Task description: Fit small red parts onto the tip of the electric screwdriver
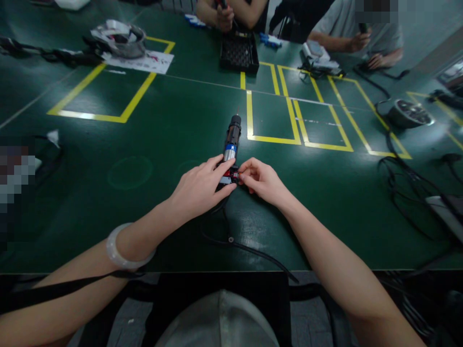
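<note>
An electric screwdriver (231, 144) with a black nose, a blue band and a bare silver motor section lies on the green table, its thin bit pointing away from me. My left hand (208, 183) rests over its rear part from the left, thumb and fingers wrapped around it. Red and black inner parts (233, 174) show between my hands. At the right side of these parts, my right hand (258, 178) is closed in a pinch; what sits between its fingertips is too small to make out. A black cable (253, 250) runs from the tool toward the table's front edge.
Yellow tape outlines (273, 140) mark the table. A metal bowl (125, 41) stands on paper at back left, another round metal bowl (410, 113) at right. Across the table, people sit behind a black tray (238, 53). Loose black cables (401, 168) lie at right.
</note>
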`<state>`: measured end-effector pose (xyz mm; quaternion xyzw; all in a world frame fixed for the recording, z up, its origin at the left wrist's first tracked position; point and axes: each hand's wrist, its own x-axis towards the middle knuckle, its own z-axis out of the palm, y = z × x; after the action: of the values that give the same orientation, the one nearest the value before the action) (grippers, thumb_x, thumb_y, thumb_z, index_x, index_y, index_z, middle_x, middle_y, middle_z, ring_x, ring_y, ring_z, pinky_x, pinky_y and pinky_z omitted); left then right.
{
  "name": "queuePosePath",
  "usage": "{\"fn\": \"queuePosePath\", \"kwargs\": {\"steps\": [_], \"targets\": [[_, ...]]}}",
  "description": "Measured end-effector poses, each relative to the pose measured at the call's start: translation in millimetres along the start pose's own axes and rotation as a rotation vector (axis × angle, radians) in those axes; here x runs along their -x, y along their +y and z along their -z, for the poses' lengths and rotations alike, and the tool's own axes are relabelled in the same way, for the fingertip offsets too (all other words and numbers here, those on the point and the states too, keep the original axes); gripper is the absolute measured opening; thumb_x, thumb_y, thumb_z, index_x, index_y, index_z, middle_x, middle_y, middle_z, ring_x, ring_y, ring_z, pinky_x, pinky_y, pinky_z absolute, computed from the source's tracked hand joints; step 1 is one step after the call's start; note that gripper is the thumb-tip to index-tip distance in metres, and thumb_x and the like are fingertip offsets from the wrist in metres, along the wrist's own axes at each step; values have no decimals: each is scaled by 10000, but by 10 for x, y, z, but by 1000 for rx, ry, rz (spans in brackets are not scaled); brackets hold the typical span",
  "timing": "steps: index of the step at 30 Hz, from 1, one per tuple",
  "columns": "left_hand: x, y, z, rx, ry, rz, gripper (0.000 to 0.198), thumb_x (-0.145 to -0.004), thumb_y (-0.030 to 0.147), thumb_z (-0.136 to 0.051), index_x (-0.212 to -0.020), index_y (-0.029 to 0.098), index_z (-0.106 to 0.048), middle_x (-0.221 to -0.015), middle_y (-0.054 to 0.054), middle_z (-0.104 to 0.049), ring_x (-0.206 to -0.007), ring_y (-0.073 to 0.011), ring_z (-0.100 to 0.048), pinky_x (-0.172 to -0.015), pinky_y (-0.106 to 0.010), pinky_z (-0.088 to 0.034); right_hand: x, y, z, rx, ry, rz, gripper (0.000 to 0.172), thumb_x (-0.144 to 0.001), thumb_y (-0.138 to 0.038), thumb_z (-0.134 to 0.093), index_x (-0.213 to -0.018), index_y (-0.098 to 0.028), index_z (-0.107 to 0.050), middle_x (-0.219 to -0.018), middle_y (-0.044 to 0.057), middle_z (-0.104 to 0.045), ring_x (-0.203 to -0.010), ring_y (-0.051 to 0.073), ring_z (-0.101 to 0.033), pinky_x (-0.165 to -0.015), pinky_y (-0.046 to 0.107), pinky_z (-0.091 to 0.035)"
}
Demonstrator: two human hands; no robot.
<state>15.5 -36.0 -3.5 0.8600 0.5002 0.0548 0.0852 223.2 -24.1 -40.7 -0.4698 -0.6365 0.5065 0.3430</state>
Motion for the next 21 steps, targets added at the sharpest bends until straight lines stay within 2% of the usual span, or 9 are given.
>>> {"fn": "queuePosePath", "kwargs": {"steps": [7, 11, 21], "targets": [[-6, 11, 9, 7, -11, 14, 612, -1032, 475, -468, -1589, 229, -413, -1595, -114, -437, -1330, -334, -565, -1057, -477, -512, -2, 4, -7, 49, 25, 21, 138, -883, -313, -638, -931, -204, -567, -678, -50, -606, -499, 75, -507, -483, 210, -397], [-4, 23, 21, 6, -17, 21, 611, -1034, 475, -465, -1590, 227, -413, -1596, -113, -435, -1337, -334, -559, -1059, -481, -513, -13, 25, -6, 81, 52, 44, 160, -880, -334, -651, -933, -196, -588, -729, -32, -615, -538, 79, -503, -511, 223, -386], [-4, 17, -9, 6, 3, 9, 597, -1032, 464, -463, -1575, 218, -434, -1580, -116, -445, -1325, -326, -562, -1050, -478, -527, -37, 68, -51, 35, 87, 110, 174, -861, -327, -680, -889, -207, -558, -745, -35, -586, -604, 92, -497, -597, 247, -411]]}}
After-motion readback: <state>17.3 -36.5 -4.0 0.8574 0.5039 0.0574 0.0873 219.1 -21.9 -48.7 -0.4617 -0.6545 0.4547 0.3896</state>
